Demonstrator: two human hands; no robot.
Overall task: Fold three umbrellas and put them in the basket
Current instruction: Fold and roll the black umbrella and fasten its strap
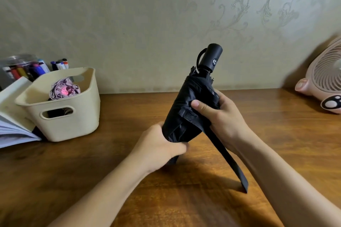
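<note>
The black umbrella (191, 108) is sitting between both hands above the middle of the bench (120, 180), tilting with its handle (212, 57) pointing up and away. The left hand (162, 145) is gripping its lower end, fingers curling round the fabric. The right hand (219, 116) is clasping the middle, thumb pressing on the folds. The canopy is bunching in loose, uneven pleats, and its strap (230, 160) is hanging free down towards the bench. The cream basket (64, 121) is standing well to the left near the wall, holding a pink umbrella (63, 89). Bare wood is lying between basket and hands. A pink fan (324, 83) is standing at the right edge.
</note>
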